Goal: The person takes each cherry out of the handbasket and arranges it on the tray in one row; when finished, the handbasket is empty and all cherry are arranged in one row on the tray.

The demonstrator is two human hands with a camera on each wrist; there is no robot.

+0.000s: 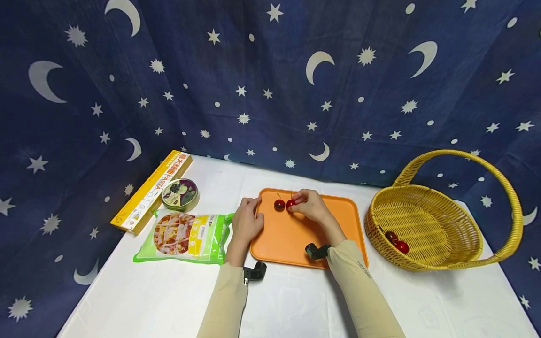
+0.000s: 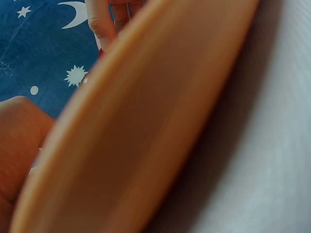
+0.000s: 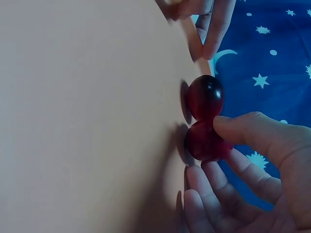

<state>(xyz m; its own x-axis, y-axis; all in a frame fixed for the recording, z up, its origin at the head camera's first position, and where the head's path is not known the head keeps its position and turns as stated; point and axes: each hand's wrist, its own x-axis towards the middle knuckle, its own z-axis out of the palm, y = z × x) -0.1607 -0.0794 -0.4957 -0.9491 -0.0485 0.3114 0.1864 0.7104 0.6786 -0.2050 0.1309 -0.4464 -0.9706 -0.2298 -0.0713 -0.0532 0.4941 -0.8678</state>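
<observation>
On the orange tray (image 1: 279,239) two dark red cherries (image 3: 206,97) with thin stems sit side by side near the far rim. My right hand (image 1: 310,205) pinches the right-hand cherry (image 3: 209,141); in the right wrist view its thumb lies on top and the other fingers are spread below. My left hand (image 1: 247,223) rests at the tray's left rim, thumb and forefinger apart. Close up, the tray's edge (image 2: 146,111) fills much of the left wrist view and hides most of the left hand.
A yellow wicker basket (image 1: 473,225) with a tall handle stands right of the tray, with a few cherries (image 1: 397,242) inside. To the left lie a green food bag (image 1: 198,237), a round tin (image 1: 179,193) and a long pasta box (image 1: 153,191). A star-patterned curtain (image 1: 270,94) hangs behind.
</observation>
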